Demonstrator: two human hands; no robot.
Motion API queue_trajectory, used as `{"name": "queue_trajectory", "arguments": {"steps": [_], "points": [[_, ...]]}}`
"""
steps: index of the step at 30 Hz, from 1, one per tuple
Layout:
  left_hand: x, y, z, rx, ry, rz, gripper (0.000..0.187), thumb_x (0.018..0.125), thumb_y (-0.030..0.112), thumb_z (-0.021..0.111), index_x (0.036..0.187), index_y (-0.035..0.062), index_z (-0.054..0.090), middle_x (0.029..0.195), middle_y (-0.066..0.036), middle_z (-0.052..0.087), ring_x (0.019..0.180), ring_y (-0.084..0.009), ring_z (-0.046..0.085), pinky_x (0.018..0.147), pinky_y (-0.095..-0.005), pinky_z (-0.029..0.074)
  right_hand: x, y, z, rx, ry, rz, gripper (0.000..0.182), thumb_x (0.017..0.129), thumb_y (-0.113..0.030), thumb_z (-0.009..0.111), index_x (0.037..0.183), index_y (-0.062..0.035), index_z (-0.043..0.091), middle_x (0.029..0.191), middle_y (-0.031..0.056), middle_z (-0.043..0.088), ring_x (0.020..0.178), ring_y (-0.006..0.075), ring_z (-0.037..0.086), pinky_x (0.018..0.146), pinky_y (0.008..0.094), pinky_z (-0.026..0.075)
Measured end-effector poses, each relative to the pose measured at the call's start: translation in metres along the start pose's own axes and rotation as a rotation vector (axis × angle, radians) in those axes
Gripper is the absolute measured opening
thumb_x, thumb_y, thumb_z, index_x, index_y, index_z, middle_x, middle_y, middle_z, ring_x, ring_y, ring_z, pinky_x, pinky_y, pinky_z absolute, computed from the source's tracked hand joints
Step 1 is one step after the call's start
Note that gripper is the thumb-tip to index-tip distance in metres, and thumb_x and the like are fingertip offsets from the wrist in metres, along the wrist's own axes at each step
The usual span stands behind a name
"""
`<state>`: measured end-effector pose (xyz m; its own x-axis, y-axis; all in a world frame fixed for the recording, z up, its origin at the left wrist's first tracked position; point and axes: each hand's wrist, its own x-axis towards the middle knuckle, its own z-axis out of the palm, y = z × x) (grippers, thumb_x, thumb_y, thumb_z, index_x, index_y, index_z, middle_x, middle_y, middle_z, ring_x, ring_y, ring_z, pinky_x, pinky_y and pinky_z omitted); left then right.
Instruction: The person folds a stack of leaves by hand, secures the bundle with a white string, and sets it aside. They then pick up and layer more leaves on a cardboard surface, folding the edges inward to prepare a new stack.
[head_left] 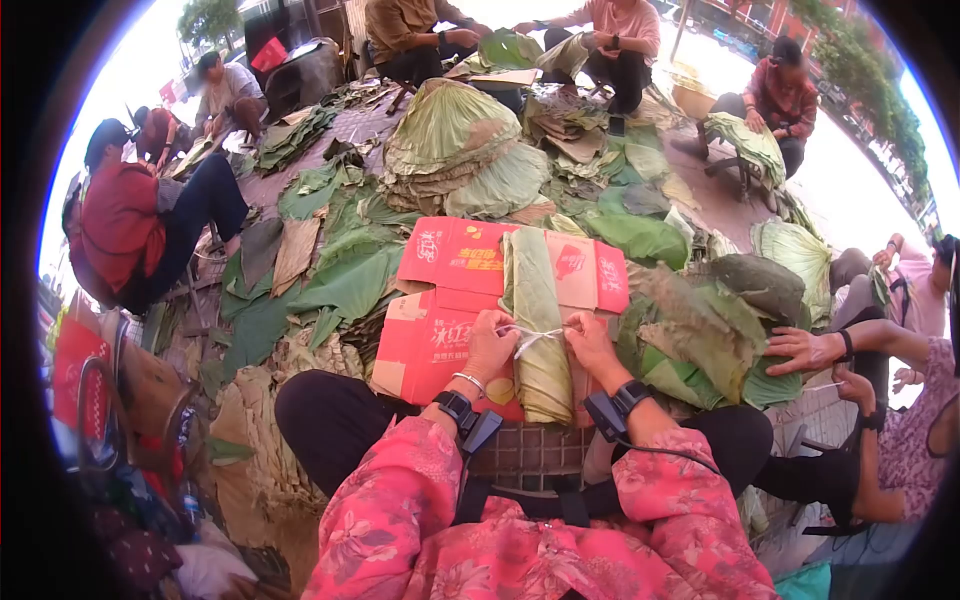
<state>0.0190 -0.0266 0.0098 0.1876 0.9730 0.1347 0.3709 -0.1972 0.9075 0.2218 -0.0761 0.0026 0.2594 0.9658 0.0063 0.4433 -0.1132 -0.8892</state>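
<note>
A long roll of dried lotus leaves (540, 300) lies lengthwise in front of me on a flattened red cardboard box (450, 262). White string (530, 335) goes across the middle of the roll, with a loop or knot on top. At the roll's left side my left hand (488, 348) pinches one end of the string. On the opposite side, my right hand (592, 345) has its fingers closed on the string's other end. Both hands are close to the roll, palms down. I cannot make out whether the knot is tight.
A tall stack of lotus leaves (455, 140) stands beyond the cardboard. Loose green leaves (350, 270) cover the ground around it. At right, a co-worker's hand (800, 350) rests by another leaf pile (700, 325). Several people sit around. A metal-framed chair (95, 400) is at left.
</note>
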Motion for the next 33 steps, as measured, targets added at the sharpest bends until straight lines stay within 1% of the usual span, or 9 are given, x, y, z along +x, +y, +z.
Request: {"name": "queue_trajectory", "arguments": {"steps": [4, 7, 9, 10, 14, 17, 24, 28, 33], "points": [[0.013, -0.009, 0.006, -0.020, 0.037, 0.002, 0.033, 0.065, 0.008, 0.070, 0.095, 0.0024, 0.057, 0.082, -0.009, 0.058, 0.069, -0.0196, 0.059, 0.066, -0.0319, 0.048, -0.025, -0.035, 0.005, -0.293, -0.062, 0.088, 0.052, 0.071, -0.027, 0.070, 0.112, -0.0011, 0.050, 0.077, 0.0098, 0.061, 0.072, 0.0169, 0.059, 0.066, 0.0314, 0.047], [0.026, -0.010, 0.013, -0.073, 0.109, 0.065, 0.040, 0.065, 0.006, 0.070, 0.101, 0.0004, 0.054, 0.081, -0.009, 0.059, 0.067, -0.0176, 0.058, 0.063, -0.0297, 0.049, -0.018, -0.042, 0.021, -0.146, -0.034, 0.063, 0.058, 0.069, -0.028, 0.071, 0.114, 0.0000, 0.049, 0.078, 0.0101, 0.061, 0.071, 0.0185, 0.059, 0.066, 0.0313, 0.047], [0.044, 0.013, -0.006, -0.188, 0.109, -0.016, 0.043, 0.066, 0.003, 0.070, 0.105, -0.0020, 0.052, 0.082, -0.008, 0.060, 0.071, -0.0127, 0.057, 0.061, -0.0268, 0.049, -0.002, -0.058, 0.022, -0.095, -0.008, 0.017, 0.057, 0.069, -0.028, 0.070, 0.115, -0.0022, 0.048, 0.084, 0.0147, 0.063, 0.079, 0.0275, 0.062, 0.072, 0.0371, 0.048], [0.055, 0.013, -0.010, -0.256, 0.135, -0.062, 0.046, 0.060, 0.007, 0.073, 0.102, 0.0000, 0.054, 0.083, -0.011, 0.057, 0.075, -0.0209, 0.057, 0.069, -0.0321, 0.048, 0.008, -0.067, 0.020, -0.088, 0.002, -0.025, 0.057, 0.069, -0.027, 0.070, 0.115, -0.0016, 0.048, 0.083, 0.0146, 0.063, 0.078, 0.0280, 0.062, 0.071, 0.0374, 0.048], [0.076, 0.017, -0.034, 0.156, 0.173, -0.053, 0.037, 0.064, 0.008, 0.069, 0.097, 0.0015, 0.056, 0.086, -0.012, 0.054, 0.084, -0.0249, 0.054, 0.078, -0.0353, 0.045, 0.045, -0.071, 0.022, -0.120, -0.024, -0.004, 0.056, 0.074, -0.025, 0.066, 0.118, 0.0008, 0.046, 0.089, 0.0164, 0.062, 0.085, 0.0311, 0.060, 0.076, 0.0374, 0.047], [0.078, 0.007, -0.043, 0.335, 0.319, 0.039, 0.034, 0.066, 0.011, 0.067, 0.097, 0.0018, 0.055, 0.096, -0.013, 0.053, 0.095, -0.0288, 0.050, 0.087, -0.0365, 0.040, 0.038, -0.066, 0.032, -0.303, 0.123, -0.246, 0.057, 0.079, -0.030, 0.061, 0.123, 0.0009, 0.042, 0.110, 0.0197, 0.056, 0.106, 0.0327, 0.051, 0.087, 0.0396, 0.041], [0.121, 0.021, -0.026, 0.769, -0.126, 0.417, 0.053, 0.082, 0.039, 0.055, 0.127, 0.0134, 0.044, 0.142, -0.016, 0.027, 0.132, -0.0363, 0.020, 0.103, -0.0534, 0.021, 0.001, -0.085, 0.053, -0.641, -0.170, -0.468, 0.072, 0.083, -0.053, 0.048, 0.133, -0.0021, 0.034, 0.140, 0.0212, 0.027, 0.131, 0.0373, 0.022, 0.099, 0.0516, 0.025], [0.142, 0.005, -0.005, 0.812, -0.414, 0.168, 0.066, 0.085, 0.056, 0.042, 0.137, 0.0161, 0.033, 0.146, -0.016, 0.018, 0.136, -0.0348, 0.009, 0.106, -0.0538, 0.011, -0.006, -0.082, 0.055, -0.767, -0.204, -0.497, 0.072, 0.082, -0.054, 0.048, 0.134, -0.0062, 0.035, 0.142, 0.0214, 0.022, 0.132, 0.0388, 0.018, 0.101, 0.0507, 0.023], [0.137, -0.017, 0.005, 0.803, -0.296, 0.265, 0.069, 0.085, 0.057, 0.041, 0.138, 0.0136, 0.032, 0.146, -0.016, 0.017, 0.136, -0.0341, 0.008, 0.107, -0.0524, 0.010, -0.006, -0.068, 0.061, -0.792, -0.193, -0.505, 0.071, 0.080, -0.057, 0.048, 0.134, -0.0107, 0.037, 0.141, 0.0216, 0.024, 0.132, 0.0379, 0.019, 0.101, 0.0509, 0.022]]}}
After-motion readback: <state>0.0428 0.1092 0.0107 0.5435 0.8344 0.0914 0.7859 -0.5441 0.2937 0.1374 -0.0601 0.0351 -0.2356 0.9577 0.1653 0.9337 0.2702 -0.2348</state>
